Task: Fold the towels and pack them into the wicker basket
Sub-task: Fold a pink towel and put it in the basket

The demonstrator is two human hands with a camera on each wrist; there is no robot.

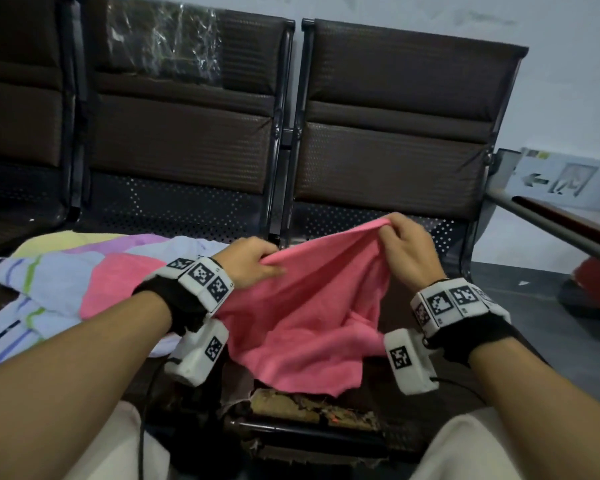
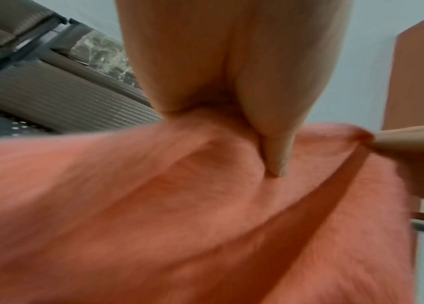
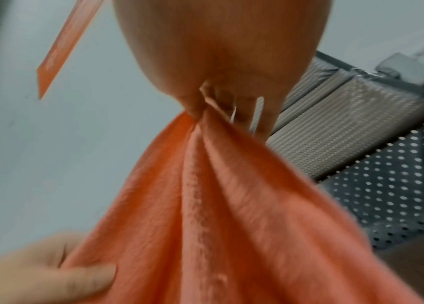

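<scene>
A pink towel point(image 1: 305, 313) hangs in the air between both hands, above a worn seat. My left hand point(image 1: 257, 265) grips its upper edge on the left, fingers curled into the cloth point(image 2: 205, 185). My right hand point(image 1: 400, 237) pinches the upper edge higher up on the right, the fabric bunched at the fingertips point(image 3: 205, 115). The towel point(image 3: 218, 216) sags in loose folds below. A pile of other towels point(image 1: 70, 278), striped pastel and pink, lies on the seat at the left. No wicker basket is in view.
A row of dark brown padded chairs point(image 1: 388, 126) with perforated metal seats stands straight ahead against a pale wall. The torn seat edge point(image 1: 309, 407) lies just below the towel. A metal rail point(image 1: 551, 230) and a red object are at the right.
</scene>
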